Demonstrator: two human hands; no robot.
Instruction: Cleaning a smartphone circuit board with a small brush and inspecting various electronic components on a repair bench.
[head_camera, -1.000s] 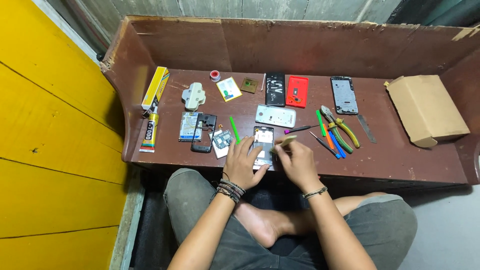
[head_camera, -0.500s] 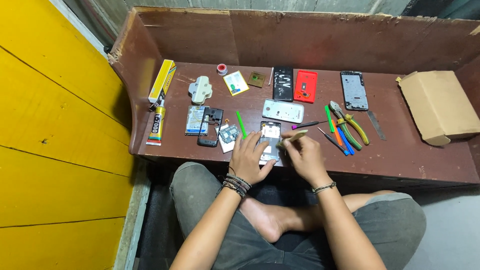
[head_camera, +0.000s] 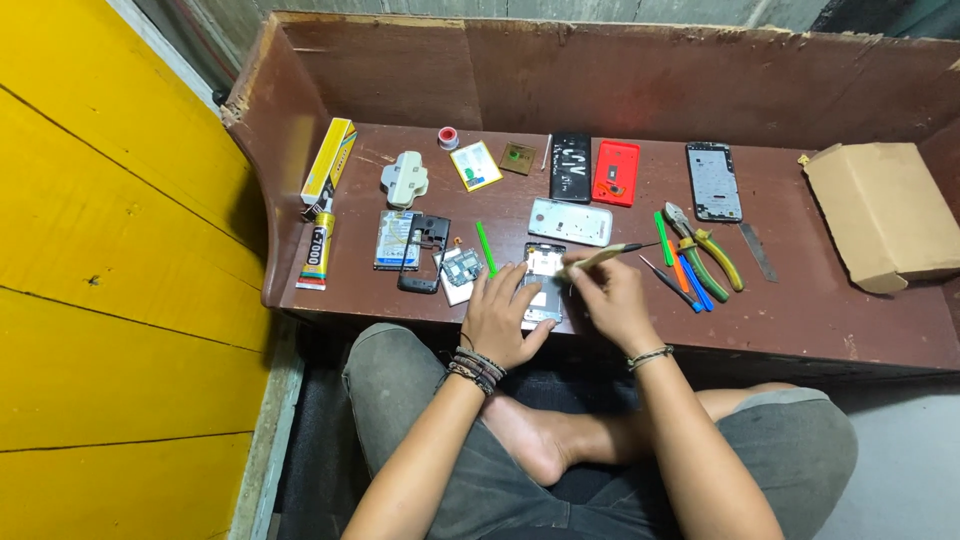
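Note:
An opened phone frame (head_camera: 543, 272) lies at the near edge of the dark red workbench (head_camera: 820, 310). My left hand (head_camera: 503, 318) rests on the phone's left side and holds it down. My right hand (head_camera: 610, 298) grips a thin tool with a pale wooden handle (head_camera: 603, 256), its tip pointing away to the right, just above the phone. A small circuit board (head_camera: 462, 267) sits to the left of my left hand.
Phone parts lie across the bench: a white back cover (head_camera: 570, 221), a black cover (head_camera: 571, 167), a red cover (head_camera: 616, 173), a screen frame (head_camera: 713, 181). Pliers and coloured screwdrivers (head_camera: 695, 258) lie right of my hands. A cardboard box (head_camera: 885, 212) stands far right, a glue tube (head_camera: 317, 251) and yellow box (head_camera: 329, 159) left.
The view has shifted slightly. My right hand has lifted the wooden-handled tool a little above the phone; my left hand stays on the phone.

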